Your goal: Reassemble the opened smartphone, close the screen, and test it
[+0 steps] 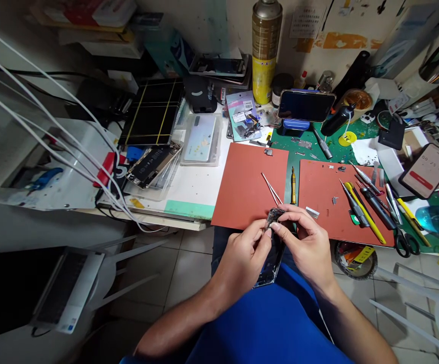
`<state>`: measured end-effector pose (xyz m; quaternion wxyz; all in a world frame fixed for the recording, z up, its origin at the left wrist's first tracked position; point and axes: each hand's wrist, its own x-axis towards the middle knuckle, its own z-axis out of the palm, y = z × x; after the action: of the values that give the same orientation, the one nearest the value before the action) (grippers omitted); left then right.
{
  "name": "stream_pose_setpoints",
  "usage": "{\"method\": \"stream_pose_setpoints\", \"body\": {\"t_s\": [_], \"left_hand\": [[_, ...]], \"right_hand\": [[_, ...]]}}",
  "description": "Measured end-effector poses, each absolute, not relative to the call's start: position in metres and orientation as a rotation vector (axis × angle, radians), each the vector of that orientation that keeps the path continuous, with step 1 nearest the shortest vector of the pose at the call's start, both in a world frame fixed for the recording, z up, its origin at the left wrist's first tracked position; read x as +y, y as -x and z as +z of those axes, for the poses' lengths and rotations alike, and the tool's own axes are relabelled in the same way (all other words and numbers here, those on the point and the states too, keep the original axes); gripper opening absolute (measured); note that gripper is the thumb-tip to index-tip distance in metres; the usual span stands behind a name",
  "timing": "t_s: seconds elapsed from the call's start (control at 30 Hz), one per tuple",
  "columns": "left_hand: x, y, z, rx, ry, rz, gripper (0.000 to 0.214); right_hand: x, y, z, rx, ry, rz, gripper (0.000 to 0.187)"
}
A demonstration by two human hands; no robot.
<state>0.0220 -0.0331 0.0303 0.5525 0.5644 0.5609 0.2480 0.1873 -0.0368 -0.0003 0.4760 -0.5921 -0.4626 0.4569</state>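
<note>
An opened phone (271, 266) with a dark inside is held tilted at the front edge of the desk, its lower end over my lap. My left hand (245, 248) is closed on its upper left side, thumb and fingers pinching the edge. At the upper right corner, the thumb and fingers of my right hand (307, 243) grip the phone; whether a small part lies between them is too fine to see. Just beyond the phone, tweezers (271, 188) lie on a reddish-brown mat (248, 177). A gold screwdriver (293, 186) lies right of that mat.
A second mat (318, 184) bears several pens and drivers, with scissors (407, 243) at its edge. A phone on a stand (306, 106) and a spray can (265, 50) stand behind. Left are a boxed phone (200, 139), a battery-bearing phone body (153, 164) and hanging white cables (68, 126).
</note>
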Motion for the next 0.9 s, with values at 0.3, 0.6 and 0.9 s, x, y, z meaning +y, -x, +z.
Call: {"method": "stream_pose_setpoints", "body": {"t_s": [0.3, 0.6, 0.9], "left_hand": [[-0.031, -0.026, 0.036, 1.397, -1.429, 0.57, 0.03], [-0.034, -0.029, 0.034, 1.397, -1.458, 0.575, 0.027], [-0.043, -0.029, 0.044, 1.284, -1.635, 0.563, 0.025]], "right_hand": [[-0.038, -0.186, 0.003, -1.19, 1.469, 1.045, 0.01], [-0.042, -0.186, 0.003, -1.178, 1.447, 1.008, 0.003], [-0.049, -0.194, -0.016, -1.114, 1.297, 1.158, 0.01]]}}
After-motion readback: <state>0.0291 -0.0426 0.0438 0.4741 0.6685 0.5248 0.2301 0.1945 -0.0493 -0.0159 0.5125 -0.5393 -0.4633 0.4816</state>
